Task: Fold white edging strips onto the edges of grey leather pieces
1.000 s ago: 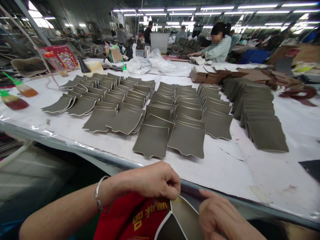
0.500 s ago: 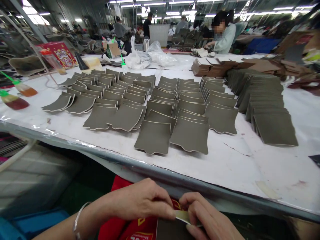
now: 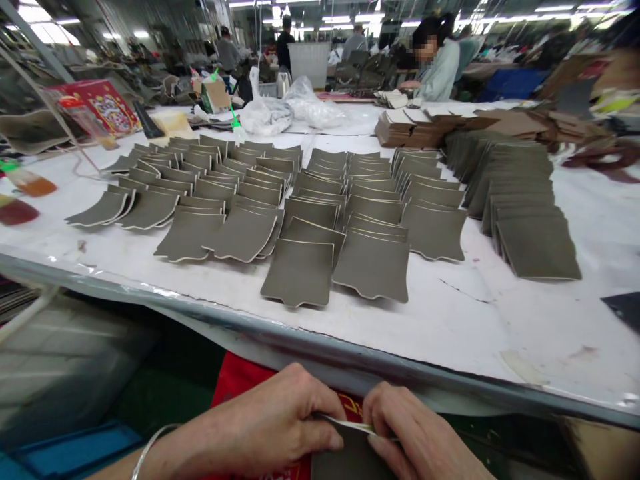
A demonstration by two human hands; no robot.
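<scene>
My left hand (image 3: 280, 423) and my right hand (image 3: 420, 440) are both closed on one grey leather piece (image 3: 350, 457) with a pale edge, held low below the table's metal rim (image 3: 350, 353). The thumbs and fingers pinch its upper edge from either side. A red cloth with yellow lettering (image 3: 240, 380) lies under my hands. On the white table top (image 3: 480, 320) beyond, several rows of the same grey leather pieces (image 3: 300, 270) lie overlapped like tiles.
Squeeze bottles of brown liquid (image 3: 23, 180) lie at the table's left end, near a red box (image 3: 97, 107). Tan pieces are stacked (image 3: 410, 130) at the far side, with clear bags (image 3: 280, 113). A person in a pale top (image 3: 440, 67) works across the table.
My hands have sunk lower and drawn together on the grey piece, which now lies flatter with less of it showing. The view has tilted up slightly.
</scene>
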